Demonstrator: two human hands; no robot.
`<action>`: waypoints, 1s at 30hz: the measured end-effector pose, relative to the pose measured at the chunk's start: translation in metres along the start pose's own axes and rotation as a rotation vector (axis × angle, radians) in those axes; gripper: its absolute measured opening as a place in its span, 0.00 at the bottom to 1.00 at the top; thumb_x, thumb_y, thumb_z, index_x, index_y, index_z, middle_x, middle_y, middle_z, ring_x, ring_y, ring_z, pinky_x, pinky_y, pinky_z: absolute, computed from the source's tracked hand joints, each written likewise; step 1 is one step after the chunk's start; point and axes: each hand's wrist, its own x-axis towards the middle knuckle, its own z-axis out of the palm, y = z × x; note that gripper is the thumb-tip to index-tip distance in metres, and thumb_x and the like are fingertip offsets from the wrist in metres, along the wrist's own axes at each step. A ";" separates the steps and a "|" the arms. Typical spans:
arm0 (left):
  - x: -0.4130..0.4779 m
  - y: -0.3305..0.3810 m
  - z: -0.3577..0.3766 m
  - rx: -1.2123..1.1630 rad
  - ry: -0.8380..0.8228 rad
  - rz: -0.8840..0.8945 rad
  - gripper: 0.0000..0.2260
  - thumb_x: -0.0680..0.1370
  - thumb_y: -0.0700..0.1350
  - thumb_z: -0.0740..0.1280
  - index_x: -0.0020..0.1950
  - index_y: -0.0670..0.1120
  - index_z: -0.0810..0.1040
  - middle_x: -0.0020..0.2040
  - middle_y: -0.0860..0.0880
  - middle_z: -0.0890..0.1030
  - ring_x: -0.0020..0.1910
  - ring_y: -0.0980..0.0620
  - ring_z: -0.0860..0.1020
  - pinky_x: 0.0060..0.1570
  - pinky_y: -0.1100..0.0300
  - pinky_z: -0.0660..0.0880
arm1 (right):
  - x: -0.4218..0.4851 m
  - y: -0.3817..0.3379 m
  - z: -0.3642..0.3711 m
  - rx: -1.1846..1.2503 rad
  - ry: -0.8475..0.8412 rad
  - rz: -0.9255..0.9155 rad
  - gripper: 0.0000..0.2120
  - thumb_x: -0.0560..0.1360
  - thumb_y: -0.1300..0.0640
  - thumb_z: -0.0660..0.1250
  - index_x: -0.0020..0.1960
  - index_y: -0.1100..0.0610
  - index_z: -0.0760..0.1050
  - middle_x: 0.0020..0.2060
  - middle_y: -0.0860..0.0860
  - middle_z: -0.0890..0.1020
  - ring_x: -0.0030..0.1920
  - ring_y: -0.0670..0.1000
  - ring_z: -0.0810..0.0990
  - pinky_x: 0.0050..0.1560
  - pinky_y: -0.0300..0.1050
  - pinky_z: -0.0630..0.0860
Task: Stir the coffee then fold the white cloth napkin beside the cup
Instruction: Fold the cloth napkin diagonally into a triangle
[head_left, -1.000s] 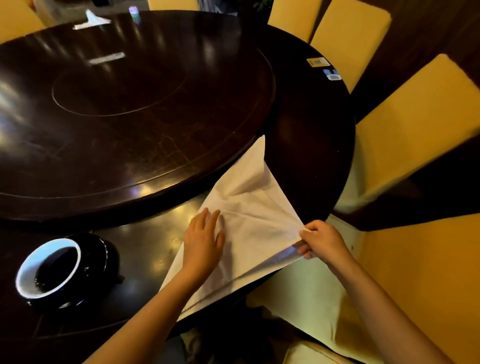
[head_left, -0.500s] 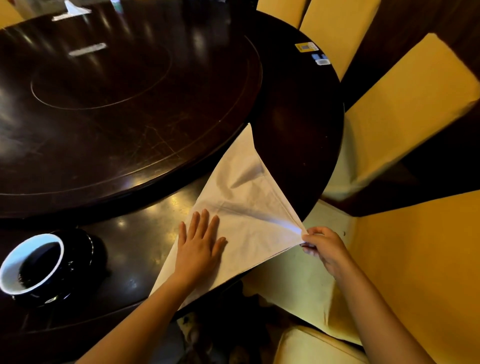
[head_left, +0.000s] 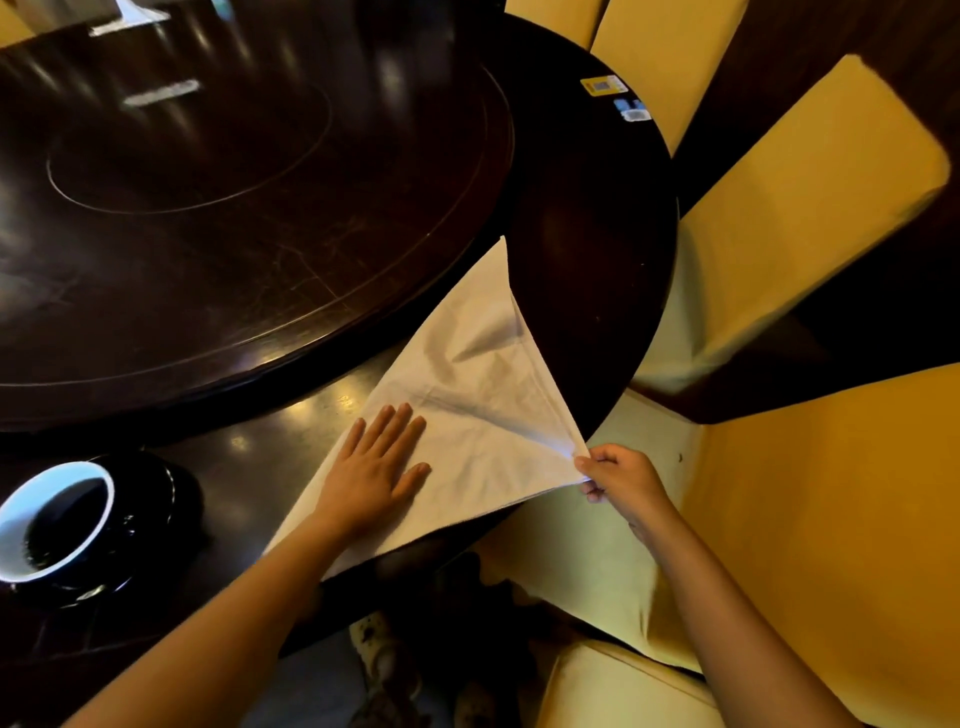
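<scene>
The white cloth napkin (head_left: 467, 374) lies as a triangle on the dark table's near edge, its far tip pointing away from me. My left hand (head_left: 376, 467) presses flat on the napkin's left part, fingers spread. My right hand (head_left: 618, 478) pinches the napkin's right corner just past the table edge and holds it taut. A black cup (head_left: 54, 519) with a white inside, holding dark coffee, sits on a black saucer (head_left: 156, 499) at the lower left, apart from the napkin.
The round dark table (head_left: 587, 260) carries a raised turntable (head_left: 234, 208). Yellow-covered chairs (head_left: 789, 208) ring the right side. Small cards (head_left: 602, 85) lie near the far right rim, and white items (head_left: 130, 18) at the far edge.
The view has shifted, so cup and napkin sit lower and further left. My left hand has flattened with its fingers spread wider. My right hand still pulls the same corner.
</scene>
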 end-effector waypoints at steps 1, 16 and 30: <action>0.003 -0.008 -0.005 0.001 0.002 0.021 0.36 0.70 0.70 0.32 0.74 0.55 0.44 0.75 0.52 0.44 0.75 0.50 0.43 0.74 0.48 0.41 | -0.003 0.001 0.005 -0.005 -0.020 0.007 0.08 0.74 0.63 0.67 0.36 0.58 0.73 0.30 0.55 0.78 0.28 0.50 0.76 0.31 0.40 0.76; 0.031 0.023 0.006 -0.013 0.087 -0.087 0.30 0.75 0.64 0.36 0.75 0.54 0.43 0.76 0.51 0.43 0.74 0.50 0.38 0.74 0.46 0.38 | 0.011 -0.031 0.002 -0.275 0.276 -0.224 0.09 0.75 0.55 0.65 0.48 0.62 0.76 0.39 0.54 0.77 0.40 0.53 0.74 0.40 0.42 0.66; 0.031 0.019 0.007 -0.017 0.074 -0.054 0.28 0.75 0.63 0.36 0.73 0.55 0.39 0.76 0.52 0.41 0.74 0.50 0.37 0.73 0.45 0.37 | 0.120 -0.102 0.057 -0.569 0.194 -0.250 0.26 0.77 0.50 0.62 0.25 0.54 0.55 0.24 0.51 0.57 0.26 0.50 0.55 0.27 0.43 0.53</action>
